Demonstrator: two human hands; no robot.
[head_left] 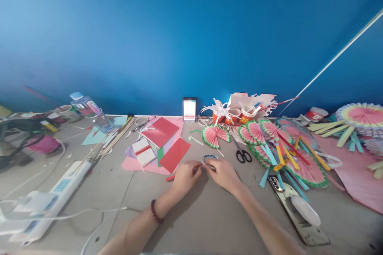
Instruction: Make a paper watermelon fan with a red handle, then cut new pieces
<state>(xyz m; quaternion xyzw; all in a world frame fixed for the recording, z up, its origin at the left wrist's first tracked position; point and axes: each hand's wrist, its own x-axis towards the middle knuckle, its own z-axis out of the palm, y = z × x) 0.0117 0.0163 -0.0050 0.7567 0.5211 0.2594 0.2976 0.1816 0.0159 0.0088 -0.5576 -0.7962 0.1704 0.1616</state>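
Over the middle of the table, my left hand [188, 176] and my right hand [224, 173] meet at the fingertips. Both are closed in a pinch, and whatever lies between the fingers is too small to make out. A roll of tape [210, 156] shows just behind my right fingers; I cannot tell whether they touch it. Beside my left hand lies a narrow red paper strip [170, 178], with a red paper sheet [174, 155] behind it. A pleated pink-and-green paper fan [214, 136] rests beyond my right hand, near black-handled scissors [243, 156].
Several finished fans [311, 169] with paper strips lie to the right, near a phone [302, 219] bearing a white mouse [305, 210]. Left are a power strip [60, 193] with cables and a tilted plastic bottle [89, 107]. Paper cups [231, 115] stand by the blue wall [191, 40].
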